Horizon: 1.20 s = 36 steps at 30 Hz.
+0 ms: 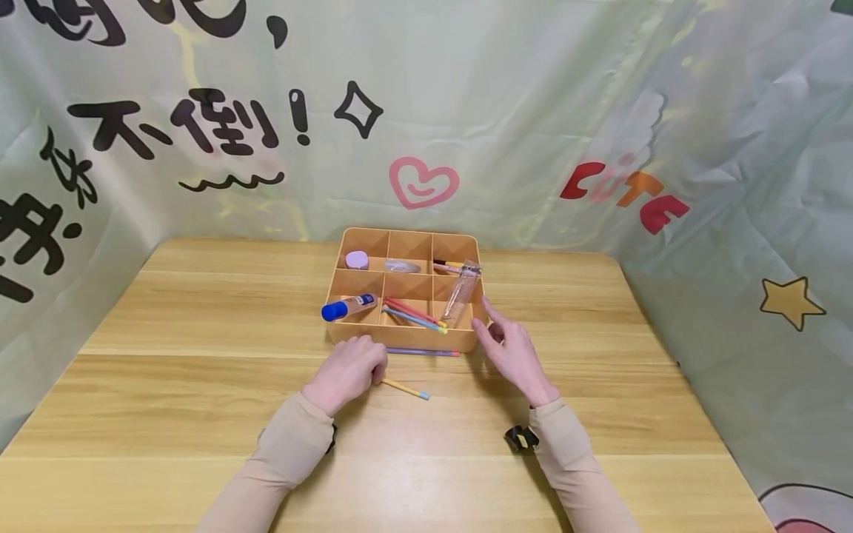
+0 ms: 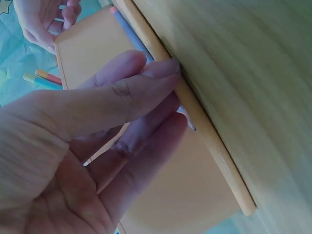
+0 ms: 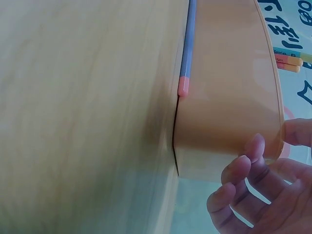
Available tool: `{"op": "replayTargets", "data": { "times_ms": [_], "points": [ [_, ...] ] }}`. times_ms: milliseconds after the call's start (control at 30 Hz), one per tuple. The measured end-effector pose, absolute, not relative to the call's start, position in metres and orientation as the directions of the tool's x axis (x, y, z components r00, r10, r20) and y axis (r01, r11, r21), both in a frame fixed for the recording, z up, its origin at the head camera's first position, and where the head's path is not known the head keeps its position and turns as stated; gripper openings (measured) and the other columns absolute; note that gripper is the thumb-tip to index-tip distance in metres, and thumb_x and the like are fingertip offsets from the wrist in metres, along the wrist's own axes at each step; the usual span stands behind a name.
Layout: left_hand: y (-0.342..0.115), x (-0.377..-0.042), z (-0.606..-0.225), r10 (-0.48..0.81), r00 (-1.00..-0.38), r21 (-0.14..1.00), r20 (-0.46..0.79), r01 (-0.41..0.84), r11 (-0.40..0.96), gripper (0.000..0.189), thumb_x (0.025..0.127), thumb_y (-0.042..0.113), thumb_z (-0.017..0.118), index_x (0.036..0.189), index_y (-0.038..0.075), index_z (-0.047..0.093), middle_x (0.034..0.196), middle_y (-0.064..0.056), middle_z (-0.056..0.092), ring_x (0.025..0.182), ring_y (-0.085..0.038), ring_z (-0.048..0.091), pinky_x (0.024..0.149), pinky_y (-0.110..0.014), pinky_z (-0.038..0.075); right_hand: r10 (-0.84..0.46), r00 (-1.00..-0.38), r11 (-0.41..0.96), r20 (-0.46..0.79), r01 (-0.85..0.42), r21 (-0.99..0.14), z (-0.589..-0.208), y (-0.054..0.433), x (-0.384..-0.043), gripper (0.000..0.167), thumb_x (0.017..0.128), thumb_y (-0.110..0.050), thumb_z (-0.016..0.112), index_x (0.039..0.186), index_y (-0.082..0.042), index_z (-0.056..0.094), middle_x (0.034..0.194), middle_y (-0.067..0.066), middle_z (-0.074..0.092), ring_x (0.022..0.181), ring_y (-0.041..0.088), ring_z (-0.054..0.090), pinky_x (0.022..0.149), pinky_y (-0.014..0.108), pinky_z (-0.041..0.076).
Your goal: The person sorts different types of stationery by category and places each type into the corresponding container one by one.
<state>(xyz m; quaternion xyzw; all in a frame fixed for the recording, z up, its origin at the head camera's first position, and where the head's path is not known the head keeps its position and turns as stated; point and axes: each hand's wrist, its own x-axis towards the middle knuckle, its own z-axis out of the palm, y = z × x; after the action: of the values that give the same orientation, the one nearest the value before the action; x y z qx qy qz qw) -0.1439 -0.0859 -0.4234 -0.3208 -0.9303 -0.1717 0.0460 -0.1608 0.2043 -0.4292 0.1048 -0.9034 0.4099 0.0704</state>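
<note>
My left hand (image 1: 349, 368) pinches a yellow pencil (image 1: 408, 389) between thumb and fingers, just in front of an orange six-compartment organizer (image 1: 400, 339). In the left wrist view this pencil (image 2: 222, 163) lies low along the tabletop, its middle partly covered by fingertips. My right hand (image 1: 512, 355) rests at the organizer's front right corner, thumb against the rim, other fingers loosely bent in the right wrist view. A purple pencil (image 1: 423, 352) with a pink end lies along the organizer's front base. Red pencils (image 1: 409, 309) and a blue pencil (image 1: 406, 317) lean in the front middle compartment.
The front left compartment holds a blue-capped glue stick (image 1: 349, 306); a clear plastic sleeve (image 1: 460, 296) leans front right. Behind are a purple item (image 1: 357, 260), a correction-tape-like item (image 1: 403, 266) and several pens (image 1: 453, 266). A printed cloth (image 1: 520, 148) hangs behind the wooden table (image 1: 233, 333).
</note>
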Motion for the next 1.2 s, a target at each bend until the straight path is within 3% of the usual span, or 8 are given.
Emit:
{"op": "replayTargets", "data": {
  "times_ms": [267, 567, 800, 1200],
  "points": [
    [-0.089, -0.145, -0.424, 0.585, -0.79, 0.304, 0.184, 0.612, 0.73, 0.033, 0.069, -0.015, 0.066, 0.06, 0.017, 0.061, 0.063, 0.005, 0.058, 0.066, -0.015, 0.056, 0.055, -0.028, 0.041, -0.121, -0.971, 0.647, 0.208, -0.236, -0.725, -0.428, 0.204, -0.159, 0.055, 0.103, -0.027, 0.057, 0.149, 0.002, 0.045, 0.058, -0.001, 0.047, 0.05, 0.006, 0.037, 0.047, 0.024, 0.034],
    [-0.089, -0.149, -0.425, 0.61, -0.782, 0.321, 0.131, 0.615, 0.72, 0.03, 0.076, -0.017, 0.069, 0.074, 0.013, 0.068, 0.07, 0.001, 0.064, 0.068, -0.014, 0.056, 0.06, -0.026, 0.044, -0.123, -0.971, 0.648, 0.203, -0.234, -0.725, -0.427, 0.204, -0.159, 0.054, 0.103, -0.026, 0.057, 0.149, 0.001, 0.045, 0.058, -0.001, 0.046, 0.05, 0.007, 0.037, 0.046, 0.023, 0.034],
    [-0.095, -0.15, -0.425, 0.641, -0.761, 0.275, 0.096, 0.639, 0.718, 0.023, 0.078, -0.009, 0.076, 0.084, 0.013, 0.072, 0.078, 0.001, 0.067, 0.078, -0.017, 0.062, 0.067, -0.031, 0.049, -0.12, -0.973, 0.647, 0.197, -0.227, -0.728, -0.426, 0.204, -0.159, 0.055, 0.103, -0.027, 0.057, 0.149, 0.0, 0.044, 0.059, -0.001, 0.047, 0.051, 0.007, 0.037, 0.047, 0.024, 0.035],
    [-0.101, -0.149, -0.427, 0.669, -0.74, 0.241, 0.073, 0.664, 0.708, 0.027, 0.083, -0.012, 0.068, 0.094, 0.012, 0.067, 0.09, -0.003, 0.067, 0.086, -0.023, 0.064, 0.076, -0.039, 0.054, -0.118, -0.973, 0.649, 0.199, -0.227, -0.726, -0.427, 0.204, -0.159, 0.055, 0.103, -0.026, 0.057, 0.149, 0.0, 0.045, 0.058, -0.001, 0.045, 0.049, 0.006, 0.036, 0.046, 0.024, 0.034]
  ]
}}
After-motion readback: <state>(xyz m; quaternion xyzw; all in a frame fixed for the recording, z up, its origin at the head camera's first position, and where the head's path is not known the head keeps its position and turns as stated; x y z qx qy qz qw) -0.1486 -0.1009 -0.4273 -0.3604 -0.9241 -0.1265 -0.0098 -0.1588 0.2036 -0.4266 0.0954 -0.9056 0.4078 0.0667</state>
